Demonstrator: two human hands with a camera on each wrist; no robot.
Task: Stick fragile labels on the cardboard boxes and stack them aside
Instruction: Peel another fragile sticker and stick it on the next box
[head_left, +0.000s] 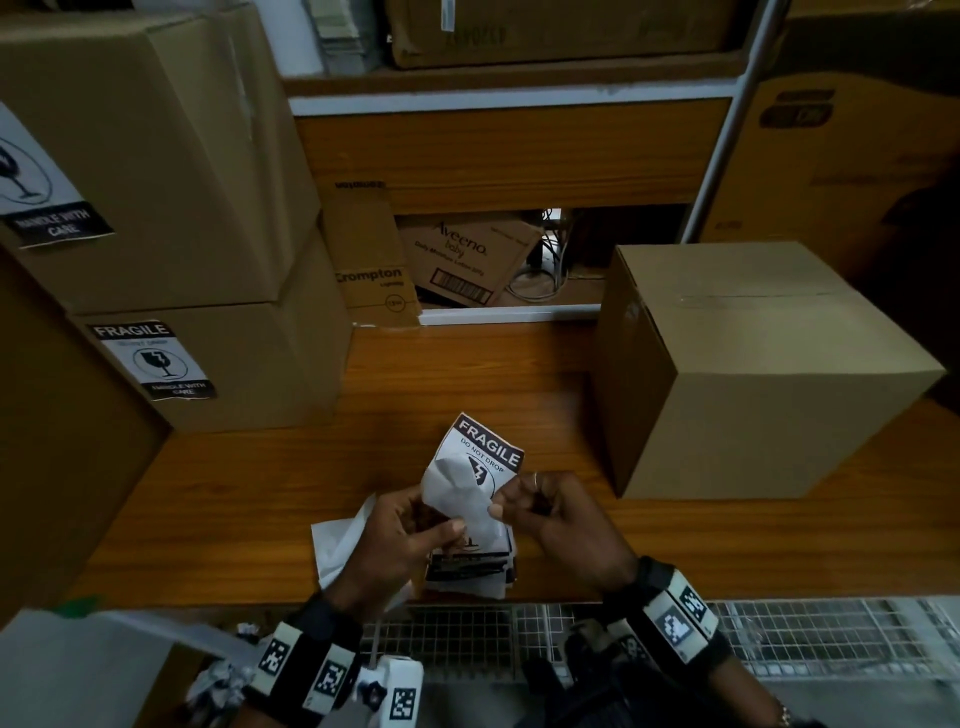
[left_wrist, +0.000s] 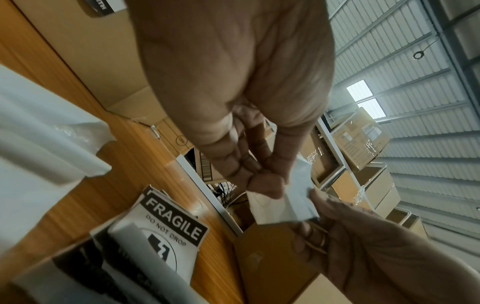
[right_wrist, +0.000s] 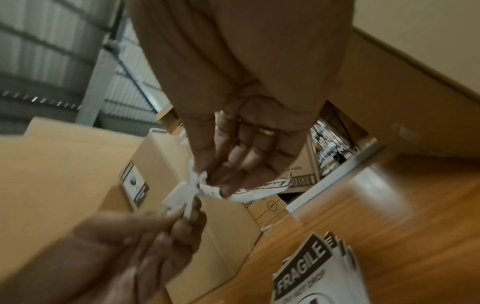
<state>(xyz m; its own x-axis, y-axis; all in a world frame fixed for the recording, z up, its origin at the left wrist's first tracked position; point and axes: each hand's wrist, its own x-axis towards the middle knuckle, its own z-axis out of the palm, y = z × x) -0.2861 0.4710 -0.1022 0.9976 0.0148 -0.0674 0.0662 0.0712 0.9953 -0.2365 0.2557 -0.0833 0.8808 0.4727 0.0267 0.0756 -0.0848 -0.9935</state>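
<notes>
A: Boxes? Label?
B: Plain cardboard box (head_left: 753, 364) taped (contents unseen), on desk (head_left: 727, 545). FRAGILE label (head_left: 480, 457) above desk, long axis leaning away-right.
A: Hands?
B: L hand (head_left: 400, 530) pinches white backing (head_left: 462, 499); R hand (head_left: 561, 519) pinches label edge.

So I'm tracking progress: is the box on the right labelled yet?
Not on visible faces: the box shows bare cardboard; both hands hold the label.

Wooden table (head_left: 675, 545) — cardboard boxes (head_left: 753, 374), label stack (head_left: 467, 569).
</notes>
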